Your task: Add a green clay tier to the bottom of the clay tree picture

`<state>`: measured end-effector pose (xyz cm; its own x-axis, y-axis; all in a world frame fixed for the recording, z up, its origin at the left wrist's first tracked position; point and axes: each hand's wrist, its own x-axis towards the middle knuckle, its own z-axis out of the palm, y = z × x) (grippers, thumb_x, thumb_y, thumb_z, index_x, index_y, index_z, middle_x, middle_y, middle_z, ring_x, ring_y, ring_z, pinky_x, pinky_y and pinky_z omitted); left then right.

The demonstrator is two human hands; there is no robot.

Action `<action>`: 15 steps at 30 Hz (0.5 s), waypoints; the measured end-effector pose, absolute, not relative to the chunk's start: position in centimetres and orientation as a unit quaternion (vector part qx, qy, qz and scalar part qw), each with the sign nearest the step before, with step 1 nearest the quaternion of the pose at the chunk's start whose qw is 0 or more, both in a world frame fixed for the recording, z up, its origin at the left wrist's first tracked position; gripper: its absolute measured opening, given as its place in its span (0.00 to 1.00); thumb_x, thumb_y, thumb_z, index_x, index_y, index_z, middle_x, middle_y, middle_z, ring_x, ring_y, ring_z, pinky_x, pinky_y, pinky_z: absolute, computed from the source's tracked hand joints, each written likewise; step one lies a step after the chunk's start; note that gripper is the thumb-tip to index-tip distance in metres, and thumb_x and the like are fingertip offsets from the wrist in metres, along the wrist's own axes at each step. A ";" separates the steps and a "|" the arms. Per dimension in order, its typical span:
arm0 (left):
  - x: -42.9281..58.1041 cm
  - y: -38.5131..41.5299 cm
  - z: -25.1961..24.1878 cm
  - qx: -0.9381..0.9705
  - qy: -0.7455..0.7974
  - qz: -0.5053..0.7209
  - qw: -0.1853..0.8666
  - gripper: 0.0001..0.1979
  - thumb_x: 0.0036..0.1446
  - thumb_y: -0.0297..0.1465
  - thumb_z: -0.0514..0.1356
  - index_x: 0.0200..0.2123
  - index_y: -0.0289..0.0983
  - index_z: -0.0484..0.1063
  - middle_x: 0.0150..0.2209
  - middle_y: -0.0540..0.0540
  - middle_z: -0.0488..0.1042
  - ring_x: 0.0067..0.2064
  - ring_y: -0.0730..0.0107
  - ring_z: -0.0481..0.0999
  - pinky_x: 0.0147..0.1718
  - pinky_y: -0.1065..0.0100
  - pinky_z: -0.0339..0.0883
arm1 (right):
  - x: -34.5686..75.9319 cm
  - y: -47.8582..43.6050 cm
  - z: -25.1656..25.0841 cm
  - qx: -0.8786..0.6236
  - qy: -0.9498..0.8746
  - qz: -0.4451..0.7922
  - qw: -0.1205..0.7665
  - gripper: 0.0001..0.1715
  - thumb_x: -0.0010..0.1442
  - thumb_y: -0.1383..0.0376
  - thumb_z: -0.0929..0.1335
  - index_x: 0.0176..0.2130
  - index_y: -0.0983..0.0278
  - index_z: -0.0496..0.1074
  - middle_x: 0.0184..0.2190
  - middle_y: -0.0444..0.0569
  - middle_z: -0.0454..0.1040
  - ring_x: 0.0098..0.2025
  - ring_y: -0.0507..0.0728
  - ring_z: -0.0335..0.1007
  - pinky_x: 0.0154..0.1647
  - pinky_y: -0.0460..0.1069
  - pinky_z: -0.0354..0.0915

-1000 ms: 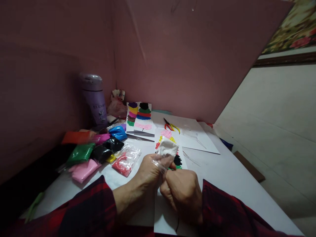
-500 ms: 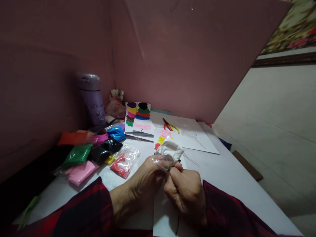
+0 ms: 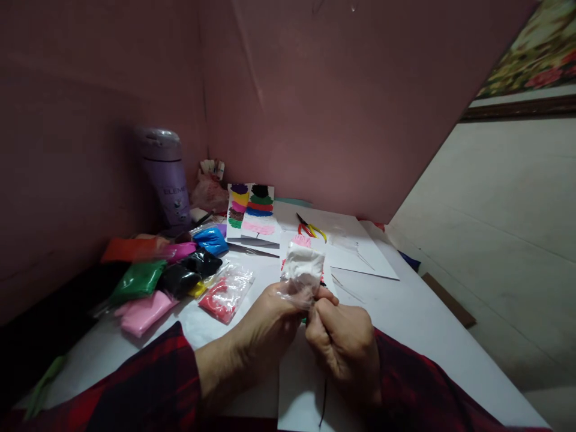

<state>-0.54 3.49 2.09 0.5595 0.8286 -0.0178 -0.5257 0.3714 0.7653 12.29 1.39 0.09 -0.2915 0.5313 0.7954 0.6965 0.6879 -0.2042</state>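
Between my hands is a clear plastic packet of white modelling clay (image 3: 305,264), held upright over the paper. My left hand (image 3: 270,324) is closed around its lower left side, the thumb against the clear film. My right hand (image 3: 344,336) is closed, its fingers pinching the lower right edge of the film. Beneath them lies a white sheet (image 3: 297,384) with a dark drawn line and patches of pink, red and black at its far end, partly hidden by the packet and my hands.
Several coloured clay packets, among them a green one (image 3: 138,281) and a red one (image 3: 225,294), lie on the left. Behind them stands a purple bottle (image 3: 167,180). Scissors (image 3: 311,230) rest on white board at the back, beside a painted colour card (image 3: 252,210).
The white clay packet has turned more upright and shifted slightly left. My right hand has moved a little lower, still gripping the packet's edge.
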 end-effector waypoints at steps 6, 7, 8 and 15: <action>-0.5 3.5 2.2 0.373 0.226 0.423 0.794 0.08 0.50 0.27 0.63 0.33 0.29 0.78 0.32 0.40 0.75 0.38 0.62 0.73 0.47 0.64 0.61 | 12.3 1.3 0.1 -0.370 -0.809 -0.099 0.446 0.19 0.60 0.75 0.59 0.21 0.61 0.53 0.14 0.38 0.54 0.16 0.48 0.52 0.21 0.48 0.45; -0.4 3.6 2.1 0.367 0.231 0.424 0.795 0.08 0.48 0.27 0.63 0.32 0.29 0.78 0.31 0.41 0.75 0.37 0.63 0.73 0.46 0.64 0.62 | 12.3 1.3 0.1 -0.368 -0.810 -0.104 0.444 0.19 0.60 0.75 0.59 0.21 0.61 0.54 0.14 0.39 0.54 0.16 0.49 0.52 0.21 0.49 0.45; -0.3 3.6 2.0 0.358 0.235 0.427 0.797 0.06 0.47 0.26 0.64 0.30 0.29 0.78 0.29 0.42 0.74 0.35 0.64 0.73 0.46 0.64 0.62 | 12.3 1.2 0.2 -0.364 -0.813 -0.109 0.441 0.19 0.60 0.75 0.59 0.21 0.61 0.54 0.14 0.39 0.54 0.16 0.49 0.52 0.21 0.49 0.45; -0.1 3.7 2.1 0.346 0.255 0.432 0.793 0.05 0.45 0.28 0.64 0.23 0.30 0.77 0.26 0.45 0.71 0.31 0.69 0.70 0.40 0.68 0.63 | 11.9 1.2 0.0 -0.337 -0.829 -0.130 0.426 0.19 0.59 0.76 0.59 0.20 0.61 0.54 0.14 0.39 0.55 0.17 0.50 0.50 0.21 0.50 0.43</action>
<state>-0.08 3.75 2.05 0.4966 0.8615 -0.1057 -0.5077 0.3871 0.7697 11.93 1.17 0.05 -0.4089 0.4481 0.7950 0.6700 0.7389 -0.0719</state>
